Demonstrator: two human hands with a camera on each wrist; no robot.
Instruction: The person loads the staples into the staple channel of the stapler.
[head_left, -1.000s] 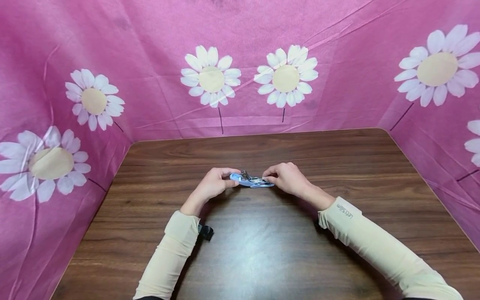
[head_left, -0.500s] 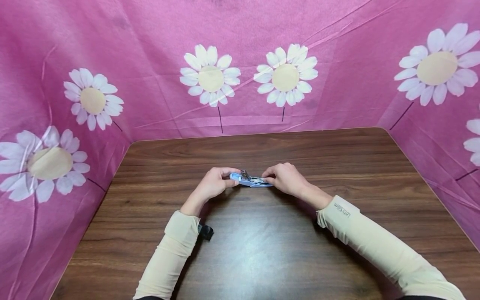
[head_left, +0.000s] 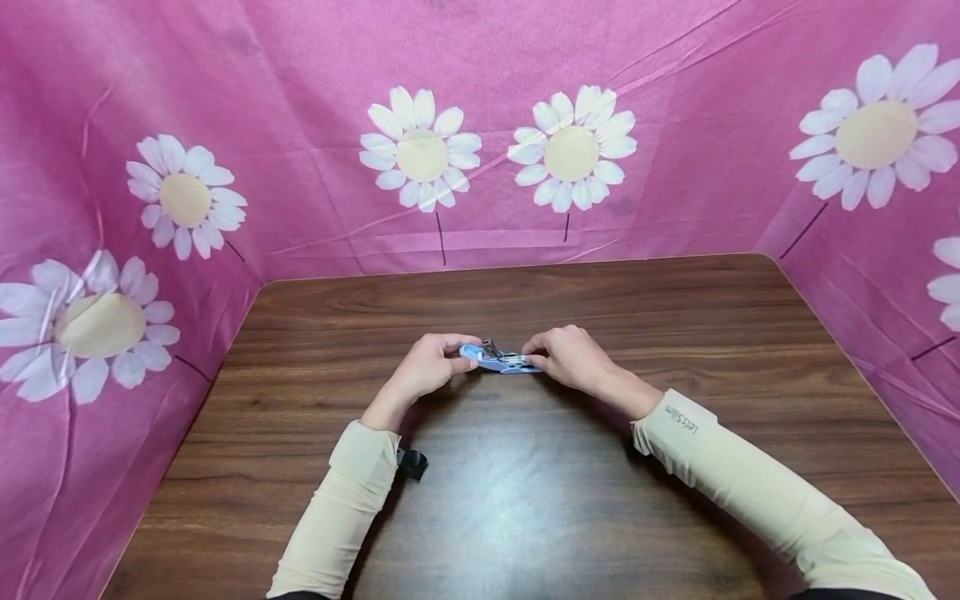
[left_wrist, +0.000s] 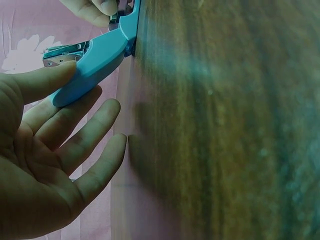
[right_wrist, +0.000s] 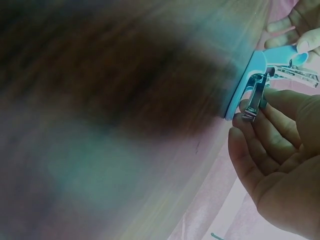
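Note:
An opened light-blue stapler (head_left: 489, 362) lies low over the table at the middle of the head view. My left hand (head_left: 426, 367) pinches its raised top cover between thumb and fingers; the lower fingers spread free in the left wrist view. At the other end, my right hand (head_left: 576, 358) pinches at the metal staple channel (right_wrist: 256, 97), thumb on one side and fingers behind. A hinged metal piece (left_wrist: 65, 52) sticks out from the cover. Whether a small item sits between the right fingertips is hidden.
The brown wood-grain table (head_left: 495, 500) spreads around both hands. A pink cloth (head_left: 315, 200) printed with daisies encloses its back and sides. A black strap piece (head_left: 412, 463) shows at the left wrist.
My right hand has slid slightly left along the stapler, covering more of its right end. The left hand keeps its hold on the cover, nearly unmoved.

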